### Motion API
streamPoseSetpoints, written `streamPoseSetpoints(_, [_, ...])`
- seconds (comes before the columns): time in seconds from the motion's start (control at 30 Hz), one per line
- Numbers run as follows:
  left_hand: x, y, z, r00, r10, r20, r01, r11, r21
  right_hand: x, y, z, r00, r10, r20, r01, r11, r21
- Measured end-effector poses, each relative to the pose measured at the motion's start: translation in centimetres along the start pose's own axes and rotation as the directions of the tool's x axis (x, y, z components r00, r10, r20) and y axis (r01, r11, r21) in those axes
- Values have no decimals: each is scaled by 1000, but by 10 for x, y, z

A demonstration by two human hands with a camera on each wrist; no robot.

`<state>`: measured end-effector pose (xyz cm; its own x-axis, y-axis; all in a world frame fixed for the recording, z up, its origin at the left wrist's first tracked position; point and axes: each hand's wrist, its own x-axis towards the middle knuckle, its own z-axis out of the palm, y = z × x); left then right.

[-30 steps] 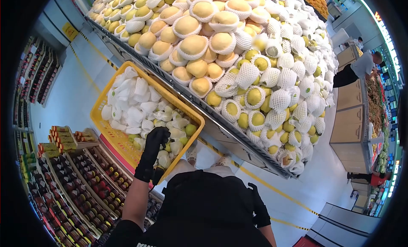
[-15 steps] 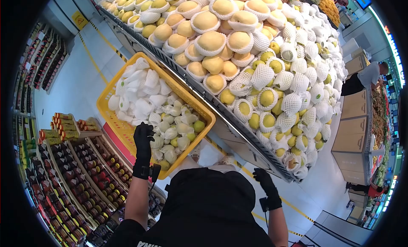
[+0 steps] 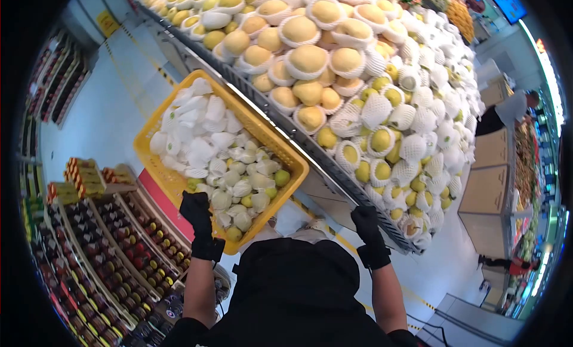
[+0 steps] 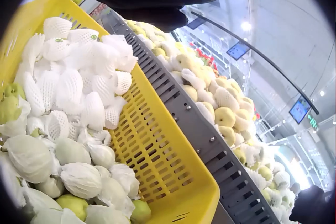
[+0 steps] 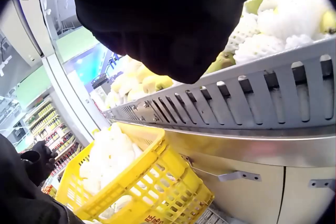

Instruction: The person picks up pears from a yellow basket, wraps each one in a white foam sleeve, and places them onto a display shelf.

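My black-gloved left hand (image 3: 196, 214) hovers at the near left rim of a yellow plastic crate (image 3: 286, 145), fingers loosely curled with nothing visible in them. White foam net sleeves (image 4: 68, 85) fill the crate's far end; paper-wrapped green fruit (image 4: 81, 179) fills its near end. The gloved right hand (image 3: 367, 223) is beside the front edge of a sloped fruit stand (image 5: 226, 95), also loosely curled and apparently holding nothing. Its fingertips are hidden from its wrist camera by the back of the glove. Foam-sleeved yellow-green pears (image 3: 381, 139) lie just beyond it.
Large yellow fruit (image 3: 307, 59) in foam nets is heaped on the stand's left part. Shelves of jars (image 3: 113, 245) stand at my left. On the right, a person (image 3: 510, 111) is at another produce counter (image 3: 486, 180).
My left hand has drawn back from over the wrapped fruit to the crate's near left rim. The right hand has risen from beside my body to the stand's edge.
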<state>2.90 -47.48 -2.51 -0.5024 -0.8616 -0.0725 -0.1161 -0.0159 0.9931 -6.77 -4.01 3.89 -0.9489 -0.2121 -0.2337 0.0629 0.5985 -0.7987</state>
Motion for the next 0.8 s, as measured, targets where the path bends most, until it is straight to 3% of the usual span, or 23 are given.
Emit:
streamPoseSetpoints(0.03, [-1, 2, -2, 997, -77, 19, 77, 997, -5, 1, -11, 2, 1000, -14, -17, 14, 1000, -10])
streamPoseSetpoints(0.07, [4, -14, -5, 998, 29, 48, -31, 999, 34, 1, -19, 3, 999, -26, -37, 26, 999, -21])
streamPoseSetpoints(0.13, [-2, 10, 4, 997, -45, 56, 45, 999, -12, 2, -24, 3, 998, -37, -52, 36, 999, -36])
streamPoseSetpoints(0.23, [5, 1, 11, 991, -88, 97, 100, 987, -123, 5, -15, 5, 987, -98, -131, 89, 993, -73])
streamPoseSetpoints(0.37, [-1, 23, 33, 975, -43, 217, 55, 997, -49, -2, -7, 3, 957, -64, -283, 39, 995, -92])
streamPoseSetpoints(0.47, [-7, 29, 52, 964, 98, 247, -87, 995, -58, -12, -1, -6, 924, -50, -380, 28, 998, -63])
streamPoseSetpoints(0.6, [-10, 26, 73, 888, 140, 438, -48, 975, -216, -27, 1, -22, 909, -35, -415, 21, 999, -37])
streamPoseSetpoints(0.7, [-25, 44, 98, 897, 37, 440, 46, 983, -176, -35, 4, -39, 913, -35, -405, 20, 999, -42])
streamPoseSetpoints(0.8, [-39, 47, 121, 841, 92, 533, 42, 971, -233, -41, 13, -57, 914, 42, -402, -49, 999, -6])
